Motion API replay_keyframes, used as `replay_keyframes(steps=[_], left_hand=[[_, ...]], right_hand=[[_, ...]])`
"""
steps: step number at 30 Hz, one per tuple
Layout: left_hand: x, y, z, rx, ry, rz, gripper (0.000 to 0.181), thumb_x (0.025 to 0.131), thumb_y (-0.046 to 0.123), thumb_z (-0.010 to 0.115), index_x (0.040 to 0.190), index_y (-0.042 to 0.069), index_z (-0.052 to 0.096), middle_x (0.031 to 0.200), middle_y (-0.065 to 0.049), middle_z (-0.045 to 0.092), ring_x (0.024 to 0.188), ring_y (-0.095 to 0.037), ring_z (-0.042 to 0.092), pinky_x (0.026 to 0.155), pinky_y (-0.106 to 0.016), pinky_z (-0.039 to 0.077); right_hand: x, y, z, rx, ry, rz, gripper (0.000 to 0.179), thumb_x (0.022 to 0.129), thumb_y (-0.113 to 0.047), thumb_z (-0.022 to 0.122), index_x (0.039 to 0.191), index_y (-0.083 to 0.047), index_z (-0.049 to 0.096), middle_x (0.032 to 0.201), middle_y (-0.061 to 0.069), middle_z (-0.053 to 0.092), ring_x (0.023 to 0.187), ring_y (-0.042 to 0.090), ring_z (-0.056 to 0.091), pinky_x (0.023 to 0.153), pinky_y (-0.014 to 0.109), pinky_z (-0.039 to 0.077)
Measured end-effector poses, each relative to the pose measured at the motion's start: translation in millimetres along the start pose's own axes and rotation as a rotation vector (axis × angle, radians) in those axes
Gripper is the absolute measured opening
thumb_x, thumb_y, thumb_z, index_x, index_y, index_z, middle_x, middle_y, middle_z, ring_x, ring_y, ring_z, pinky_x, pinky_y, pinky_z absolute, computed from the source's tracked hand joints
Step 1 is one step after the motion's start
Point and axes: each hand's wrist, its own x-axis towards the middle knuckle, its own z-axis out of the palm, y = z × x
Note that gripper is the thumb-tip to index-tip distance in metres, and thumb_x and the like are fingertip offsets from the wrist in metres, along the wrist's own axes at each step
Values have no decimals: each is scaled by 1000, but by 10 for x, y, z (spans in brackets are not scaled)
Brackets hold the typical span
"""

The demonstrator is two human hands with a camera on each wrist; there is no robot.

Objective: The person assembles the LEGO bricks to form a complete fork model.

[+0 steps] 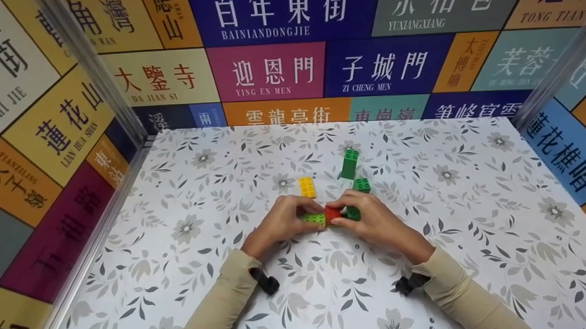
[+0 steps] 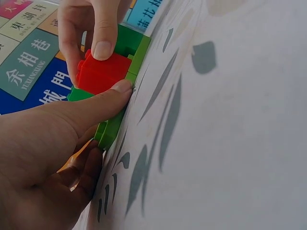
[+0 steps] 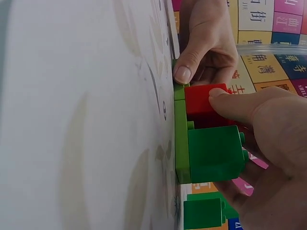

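My right hand (image 1: 376, 219) pinches a red toy building brick (image 3: 199, 106) between thumb and fingers. The red brick stands on light green low bricks (image 3: 181, 139), across the seam between two of them in the right wrist view. A dark green brick (image 3: 213, 154) stands beside it on the same base, with a narrow gap between. My left hand (image 1: 284, 219) grips the left light green brick (image 1: 316, 220), thumb along its near side, right by the red brick. In the left wrist view, the base lies along the table surface, and my left fingers curl round its end.
Behind my left hand lies a yellow brick (image 1: 307, 187). A green brick (image 1: 361, 184) sits just behind my right hand, with a tall green block (image 1: 350, 163) farther back. The floral-covered table (image 1: 200, 188) meets sign-printed walls (image 1: 269, 71) at the back and sides.
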Motion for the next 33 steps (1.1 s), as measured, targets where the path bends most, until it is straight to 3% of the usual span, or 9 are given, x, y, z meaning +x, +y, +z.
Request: replay_keyframes(steps=[11, 19, 28, 33], left_hand=[[19, -24, -66, -32, -48, 0, 43, 83, 27, 97, 123, 23, 81, 112, 10, 83, 110, -6, 73, 105, -29, 56], [1, -90, -66, -35, -63, 84, 42, 86, 25, 95, 125, 18, 81, 117, 5, 83, 111, -11, 74, 103, -33, 59], [-1, -86, -64, -46, -52, 64, 44, 85, 25, 96, 125, 19, 81, 116, 6, 82, 107, -11, 74, 101, -32, 59], [-6, -82, -64, -61, -49, 60, 44, 84, 25, 96, 125, 18, 81, 117, 5, 82, 108, -11, 74, 101, -30, 59]], right_hand=[[21, -30, -132, -76, -51, -22, 37, 95, -28, 86, 131, -22, 78, 120, -4, 78, 112, 17, 71, 102, 46, 58], [-17, 81, -235, -16, -69, -36, 38, 92, -23, 89, 129, -19, 78, 120, -4, 80, 113, 20, 73, 103, 50, 56], [-26, 168, -312, -10, -106, -9, 40, 92, -33, 89, 129, -22, 76, 119, -8, 79, 112, 16, 72, 102, 46, 56], [-13, 260, -373, 36, -53, -33, 40, 98, -41, 81, 130, -15, 77, 118, -2, 80, 107, 17, 75, 95, 45, 61]])
